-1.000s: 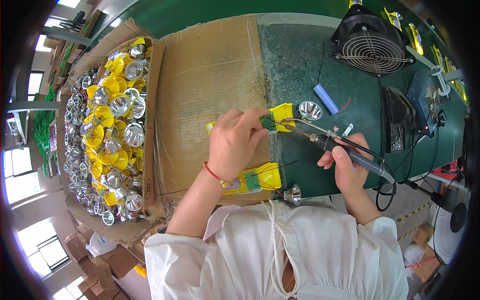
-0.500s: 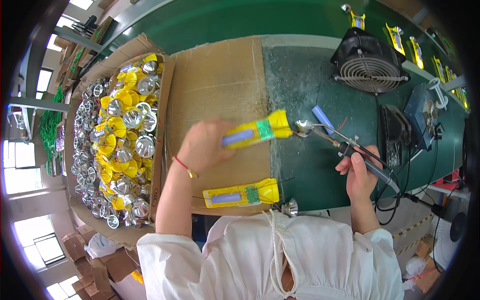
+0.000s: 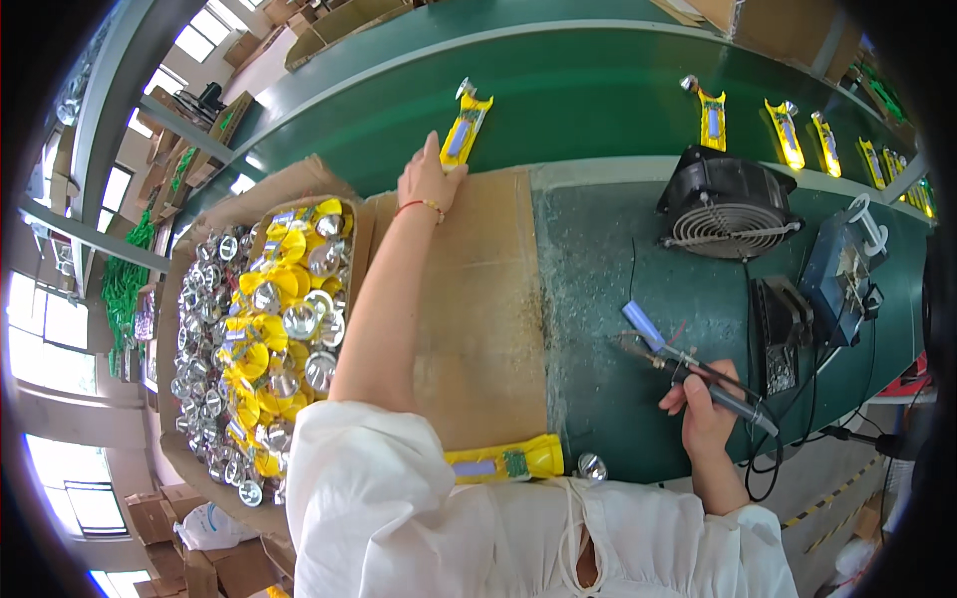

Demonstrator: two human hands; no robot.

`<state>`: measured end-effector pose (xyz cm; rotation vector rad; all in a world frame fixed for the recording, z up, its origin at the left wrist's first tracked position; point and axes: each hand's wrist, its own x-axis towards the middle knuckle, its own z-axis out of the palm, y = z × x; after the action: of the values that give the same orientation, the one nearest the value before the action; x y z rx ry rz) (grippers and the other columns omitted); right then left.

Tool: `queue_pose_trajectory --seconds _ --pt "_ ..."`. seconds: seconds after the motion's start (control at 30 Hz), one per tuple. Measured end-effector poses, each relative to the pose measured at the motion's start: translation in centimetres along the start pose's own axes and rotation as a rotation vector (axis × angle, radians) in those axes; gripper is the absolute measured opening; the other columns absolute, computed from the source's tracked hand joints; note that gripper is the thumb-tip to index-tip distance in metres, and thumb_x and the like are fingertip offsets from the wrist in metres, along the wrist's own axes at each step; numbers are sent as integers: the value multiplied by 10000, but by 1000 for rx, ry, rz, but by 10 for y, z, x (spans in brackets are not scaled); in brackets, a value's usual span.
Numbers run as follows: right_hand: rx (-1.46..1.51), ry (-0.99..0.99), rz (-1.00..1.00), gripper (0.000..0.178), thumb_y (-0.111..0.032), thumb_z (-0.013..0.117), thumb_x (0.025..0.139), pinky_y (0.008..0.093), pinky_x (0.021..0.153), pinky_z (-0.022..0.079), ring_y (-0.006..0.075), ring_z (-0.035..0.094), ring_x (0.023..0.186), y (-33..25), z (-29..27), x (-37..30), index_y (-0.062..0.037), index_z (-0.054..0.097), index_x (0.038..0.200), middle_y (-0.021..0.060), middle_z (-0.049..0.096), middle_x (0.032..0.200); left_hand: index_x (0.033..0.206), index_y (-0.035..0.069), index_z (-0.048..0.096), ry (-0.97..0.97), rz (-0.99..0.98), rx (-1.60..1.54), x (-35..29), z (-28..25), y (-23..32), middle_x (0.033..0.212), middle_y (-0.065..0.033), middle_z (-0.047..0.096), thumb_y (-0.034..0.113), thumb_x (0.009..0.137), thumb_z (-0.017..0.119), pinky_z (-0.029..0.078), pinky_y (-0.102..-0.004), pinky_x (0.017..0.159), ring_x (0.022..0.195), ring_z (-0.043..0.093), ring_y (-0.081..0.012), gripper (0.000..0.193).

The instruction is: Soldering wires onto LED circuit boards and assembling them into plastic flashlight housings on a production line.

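Out over the green belt at the far side, my left hand (image 3: pixel 429 184) has its fingers and thumb around the near end of a yellow flashlight housing (image 3: pixel 465 132). A blue cell sits in that housing, with a silver reflector at its far end. My right hand (image 3: pixel 704 414) grips a soldering iron (image 3: pixel 736 403) by its dark handle, the tip pointing left above the green mat. Close to the tip lies a loose blue cylindrical battery (image 3: pixel 643 326). Another yellow flashlight housing (image 3: pixel 513 460), partly hidden by my clothing, lies at the near edge beside a silver reflector (image 3: pixel 592 466).
A carton (image 3: pixel 361 234) full of yellow housings and reflectors stands at the left. Beyond the mat are a black fan (image 3: pixel 726 204), a black holder (image 3: pixel 783 324) and a blue box with a spool (image 3: pixel 842 284). Several yellow housings (image 3: pixel 784 135) lie on the belt at far right.
My left hand has carried the yellow flashlight housing from over the cardboard, away from the iron, forward onto the far belt. My right hand keeps the soldering iron over the mat.
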<state>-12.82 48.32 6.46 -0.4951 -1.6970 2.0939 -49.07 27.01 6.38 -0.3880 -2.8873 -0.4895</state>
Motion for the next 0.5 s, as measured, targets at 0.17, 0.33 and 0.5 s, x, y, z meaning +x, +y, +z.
queue_pose_trajectory --seconds 0.17,0.33,0.5 --pt "-20 -43 -62 146 -89 540 821 223 432 424 161 560 498 3 6 4 9 451 884 116 556 625 1166 50 490 -99 226 -104 -78 -90 4 1158 -155 510 316 726 635 401 -360 891 1048 500 -306 535" --pt "3 -67 -92 130 -73 531 815 223 429 423 165 554 489 -5 14 -11 22 477 885 119 566 624 1133 29 507 -585 457 -168 -239 -159 25 1103 -168 529 298 650 697 403 -369 880 1019 498 -321 585" --pt "-103 -126 -100 154 -111 518 823 217 416 405 167 545 483 -4 14 -35 20 486 900 111 553 631 1195 58 454 -467 324 -213 -324 -107 -1 1113 -118 479 158 607 720 376 -378 885 1019 455 -305 653"
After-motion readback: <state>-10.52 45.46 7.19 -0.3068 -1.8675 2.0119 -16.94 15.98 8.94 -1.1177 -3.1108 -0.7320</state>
